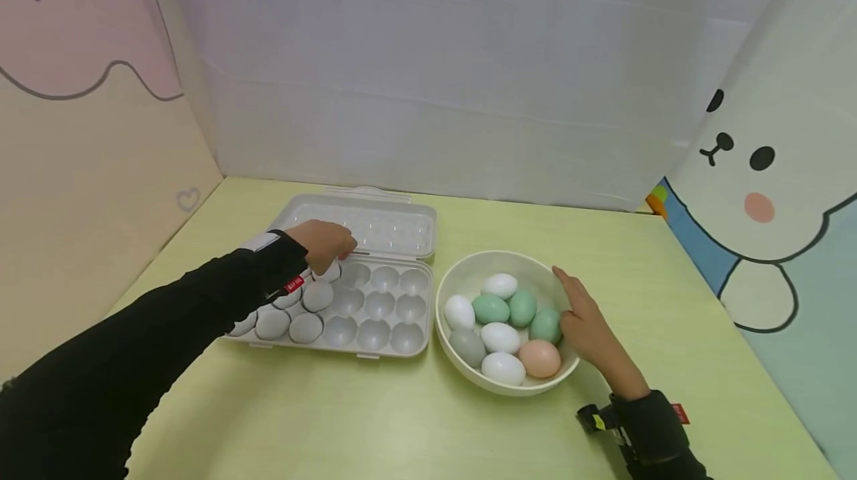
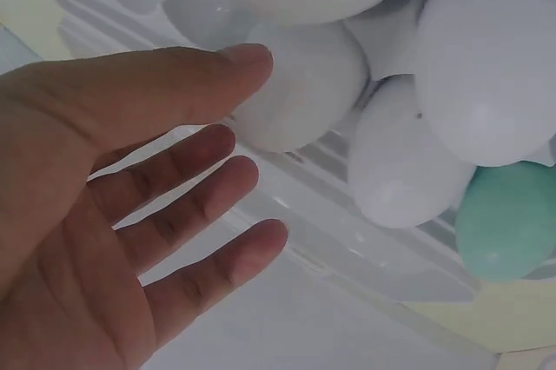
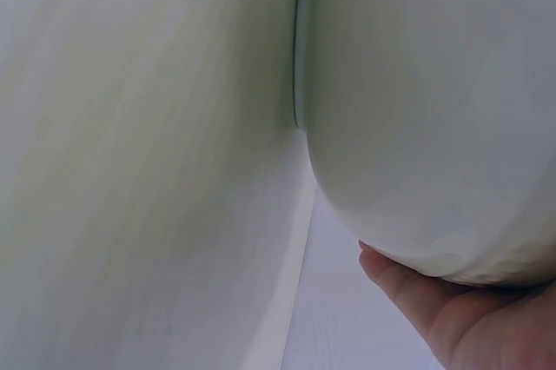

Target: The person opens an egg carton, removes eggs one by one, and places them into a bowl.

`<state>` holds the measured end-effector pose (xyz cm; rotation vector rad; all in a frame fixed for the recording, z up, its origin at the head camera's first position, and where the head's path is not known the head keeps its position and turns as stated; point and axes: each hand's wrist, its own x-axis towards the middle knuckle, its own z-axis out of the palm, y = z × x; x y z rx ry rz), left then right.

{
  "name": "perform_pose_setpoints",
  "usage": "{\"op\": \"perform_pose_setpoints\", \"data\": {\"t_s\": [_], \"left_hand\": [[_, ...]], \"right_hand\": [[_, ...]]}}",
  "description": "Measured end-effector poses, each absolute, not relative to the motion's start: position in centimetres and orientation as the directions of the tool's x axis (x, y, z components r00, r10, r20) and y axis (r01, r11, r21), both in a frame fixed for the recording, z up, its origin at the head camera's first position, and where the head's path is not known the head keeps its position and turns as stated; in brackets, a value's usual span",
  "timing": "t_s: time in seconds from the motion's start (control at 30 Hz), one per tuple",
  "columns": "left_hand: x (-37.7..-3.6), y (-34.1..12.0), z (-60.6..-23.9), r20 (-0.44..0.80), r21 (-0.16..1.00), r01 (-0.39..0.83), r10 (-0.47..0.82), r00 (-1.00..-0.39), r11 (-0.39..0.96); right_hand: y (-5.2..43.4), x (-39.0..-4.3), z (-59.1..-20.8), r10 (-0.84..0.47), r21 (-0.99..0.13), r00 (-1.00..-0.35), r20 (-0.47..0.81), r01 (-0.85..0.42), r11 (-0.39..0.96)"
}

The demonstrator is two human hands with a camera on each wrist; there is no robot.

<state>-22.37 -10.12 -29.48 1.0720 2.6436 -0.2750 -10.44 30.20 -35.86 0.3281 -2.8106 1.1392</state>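
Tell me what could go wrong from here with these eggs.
The left hand is very close to a white egg in the carton, so pulling back might nudge it. The right hand holds one side of the bowl, so a tug could tip it and spill the loose eggs.

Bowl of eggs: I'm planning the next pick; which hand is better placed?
Likely the left hand: it looks open and empty over the egg carton, while the right hand holds the bowl.

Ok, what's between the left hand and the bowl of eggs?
In the head view, from the left hand toward the bowl: empty cups of the egg carton, then a narrow strip of bare table.
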Motion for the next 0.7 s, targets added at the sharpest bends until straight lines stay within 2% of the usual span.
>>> {"op": "perform_pose_setpoints", "data": {"t_s": [0.2,0.5,0.7], "left_hand": [[-23.3,-10.7,-30.6,-0.386,-0.017,0.649,0.594,-0.706,0.761],[-23.9,-11.1,-31.5,-0.347,0.036,0.683,0.650,-0.676,0.730],[-24.2,-11.4,-31.5,-0.366,0.088,0.675,0.654,-0.662,0.733]], "right_hand": [[30.2,-10.5,-36.0,-0.165,-0.679,-0.973,0.162,-0.231,0.697],[30.2,-10.6,-35.8,-0.172,-0.678,-0.970,0.173,-0.244,0.694],[30.2,-10.5,-35.8,-0.169,-0.683,-0.971,0.167,-0.238,0.691]]}}
